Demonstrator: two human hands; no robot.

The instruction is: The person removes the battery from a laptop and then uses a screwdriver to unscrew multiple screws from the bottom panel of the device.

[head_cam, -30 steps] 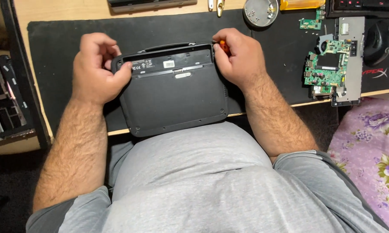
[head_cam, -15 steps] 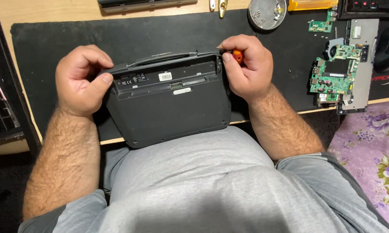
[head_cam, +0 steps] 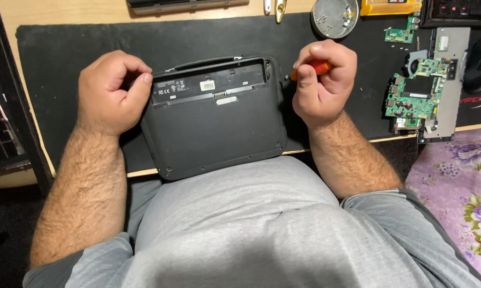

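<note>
Right now the small dark laptop (head_cam: 214, 117) lies bottom-up on the black mat (head_cam: 64, 48) that covers the table (head_cam: 54, 13), and sits between the 2 hands. Its long axis runs from one hand to the other. Its near edge overhangs the table toward the person's grey shirt (head_cam: 251, 224).

The left hand (head_cam: 110, 90) is curled closed against the laptop's far left corner, thumb pressed on the edge by the battery bay. Whether the fingers hook under the case is hidden.

The right hand (head_cam: 323, 80) is fisted around a screwdriver with an orange-red handle (head_cam: 318, 66). The thin shaft pokes out leftward from the fist, toward the laptop's far right corner, and the tip sits just beside that corner; I cannot tell whether it touches. So the work point lies just left of the right hand, and the right hand is clearly the nearer one to that corner.

Beyond the right hand, farther out on the mat, stands a round metal dish (head_cam: 334, 16) with small screws in it. To the right of that hand, a green circuit board (head_cam: 416, 96) rests on a grey metal plate, well apart from the laptop.
</note>
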